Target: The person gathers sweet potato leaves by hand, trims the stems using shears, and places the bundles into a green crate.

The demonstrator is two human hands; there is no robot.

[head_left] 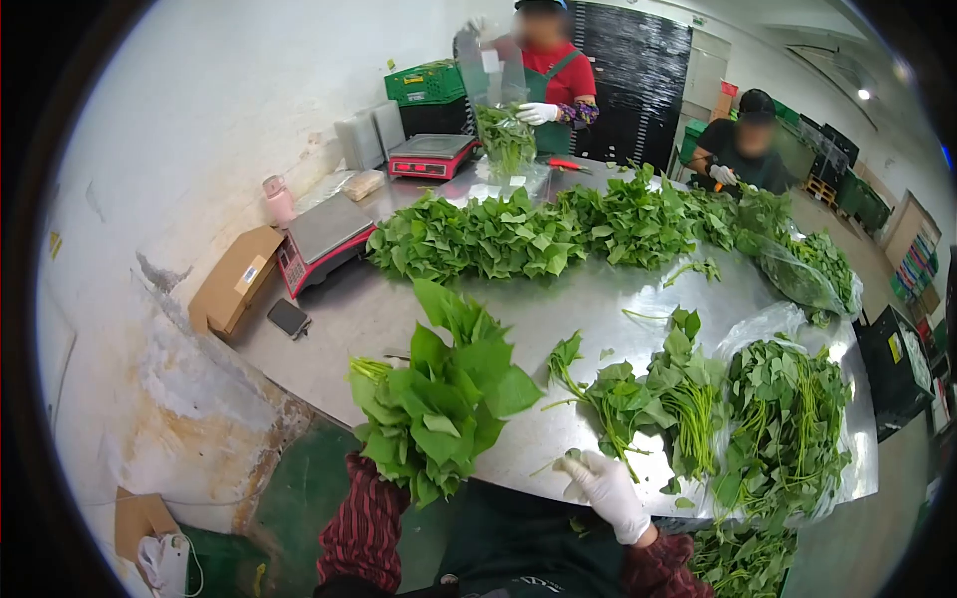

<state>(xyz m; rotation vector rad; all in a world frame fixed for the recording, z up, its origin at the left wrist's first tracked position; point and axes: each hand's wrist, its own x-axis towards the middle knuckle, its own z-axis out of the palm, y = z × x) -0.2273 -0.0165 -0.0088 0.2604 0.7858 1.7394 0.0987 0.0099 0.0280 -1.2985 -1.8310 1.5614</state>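
Observation:
A leafy bunch of greens (439, 399) is held up over the near left edge of the steel table, its cut stems pointing left. My left hand is hidden behind the leaves; only its striped sleeve (364, 523) shows, reaching up under the bunch. In a white glove, my right hand (610, 490) is at the table's front edge, fingers closed on what looks like a small leaf with a thin stem. Beside it lie loose greens (688, 399) with their stems toward me. Further right, more greens (783, 419) rest on a clear plastic bag.
A long heap of greens (518, 234) crosses the table (329, 369). Two red scales (324, 244) (431, 154), a phone (289, 319) and a cardboard box (236, 281) line the left side. One co-worker (558, 85) fills a clear bag; another (748, 145) works at the back right.

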